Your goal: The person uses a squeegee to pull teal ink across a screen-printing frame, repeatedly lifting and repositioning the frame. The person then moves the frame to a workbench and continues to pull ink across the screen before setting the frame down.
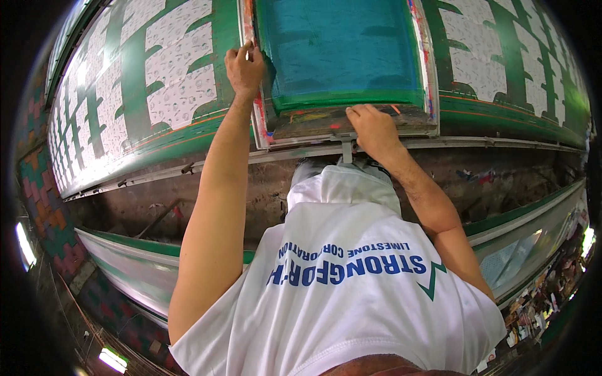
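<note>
A screen printing frame (426,81) with blue mesh (335,53), a green border and a paint-smeared lower edge lies on a long green table (226,37). My left hand (244,69) is closed at the frame's left side rail, its fingertips bent onto the rail. My right hand (371,128) curls its fingers over the lower edge of the frame, right of the middle. A metal bracket (347,151) sticks out below that edge. Whether anything small is between my left fingertips is too small to tell.
White printed pieces (179,75) lie in rows on both sides of the frame. A metal rail (501,143) runs along the table's near edge. A second long green-edged table (119,257) stands behind my body across a dark aisle (451,175). Ceiling or wall lights glow at the rim.
</note>
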The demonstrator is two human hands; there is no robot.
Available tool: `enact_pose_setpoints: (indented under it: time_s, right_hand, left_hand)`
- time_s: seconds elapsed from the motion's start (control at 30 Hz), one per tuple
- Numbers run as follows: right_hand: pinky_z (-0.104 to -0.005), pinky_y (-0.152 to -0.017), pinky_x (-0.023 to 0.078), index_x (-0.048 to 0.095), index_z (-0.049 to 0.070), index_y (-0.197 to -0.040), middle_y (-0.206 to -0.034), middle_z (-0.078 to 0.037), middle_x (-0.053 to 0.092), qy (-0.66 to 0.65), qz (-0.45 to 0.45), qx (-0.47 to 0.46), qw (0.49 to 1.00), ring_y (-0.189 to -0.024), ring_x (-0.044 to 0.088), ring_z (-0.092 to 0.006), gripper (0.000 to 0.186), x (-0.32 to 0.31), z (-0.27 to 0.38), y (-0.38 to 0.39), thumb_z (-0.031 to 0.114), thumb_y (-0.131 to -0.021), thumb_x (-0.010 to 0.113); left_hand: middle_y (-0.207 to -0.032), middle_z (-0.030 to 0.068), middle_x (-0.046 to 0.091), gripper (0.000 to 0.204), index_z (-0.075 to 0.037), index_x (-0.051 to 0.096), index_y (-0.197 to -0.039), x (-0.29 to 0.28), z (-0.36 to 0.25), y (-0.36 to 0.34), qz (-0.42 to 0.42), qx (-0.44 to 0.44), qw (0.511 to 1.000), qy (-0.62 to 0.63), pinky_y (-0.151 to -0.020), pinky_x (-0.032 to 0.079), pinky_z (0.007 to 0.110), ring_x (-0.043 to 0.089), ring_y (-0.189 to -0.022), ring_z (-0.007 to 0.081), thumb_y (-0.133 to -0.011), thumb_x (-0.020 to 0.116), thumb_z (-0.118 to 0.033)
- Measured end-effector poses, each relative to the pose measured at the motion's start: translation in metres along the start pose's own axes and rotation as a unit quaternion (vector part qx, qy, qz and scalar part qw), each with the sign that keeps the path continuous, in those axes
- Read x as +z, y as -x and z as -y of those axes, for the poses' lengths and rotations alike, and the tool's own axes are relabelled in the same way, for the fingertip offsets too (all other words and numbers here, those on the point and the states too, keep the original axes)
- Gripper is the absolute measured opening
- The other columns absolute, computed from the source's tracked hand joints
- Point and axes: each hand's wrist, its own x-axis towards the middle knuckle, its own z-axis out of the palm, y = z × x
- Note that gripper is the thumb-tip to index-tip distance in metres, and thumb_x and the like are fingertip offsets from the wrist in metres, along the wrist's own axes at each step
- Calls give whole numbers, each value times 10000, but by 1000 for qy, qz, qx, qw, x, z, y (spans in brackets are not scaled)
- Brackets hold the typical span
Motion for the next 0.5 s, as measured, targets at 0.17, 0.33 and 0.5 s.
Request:
enact_pose_setpoints:
  time_s: [0.17,0.33,0.5]
  right_hand:
    - [-425,-1076,539,568,-55,-1398,-1366,-197,619,-47,64,-49,996,-1285,607,-343,673,1,-9,28,30,-768,789]
    - [-442,-1142,483,658,-21,-1330,-1334,-204,675,-318,48,-25,946,-1303,616,-377,542,-11,-64,49,156,-843,819]
    - [-497,-951,529,665,-2,-1334,-1180,-212,690,-109,-265,232,929,-1141,639,-417,496,-18,-186,32,284,-945,780]
  left_hand:
    - [-984,143,647,310,-147,813,-1189,-3,-3,-1,25,-18,999,-21,-911,530,445,644,-1006,337,-928,744,-298]
    - [-965,137,649,325,-133,808,-1205,-5,-8,-4,35,-17,999,-32,-904,521,444,648,-984,324,-940,734,-305]
    - [-960,125,652,333,-126,800,-1230,-8,-13,-3,55,-20,997,-47,-907,515,446,649,-967,310,-961,713,-302]
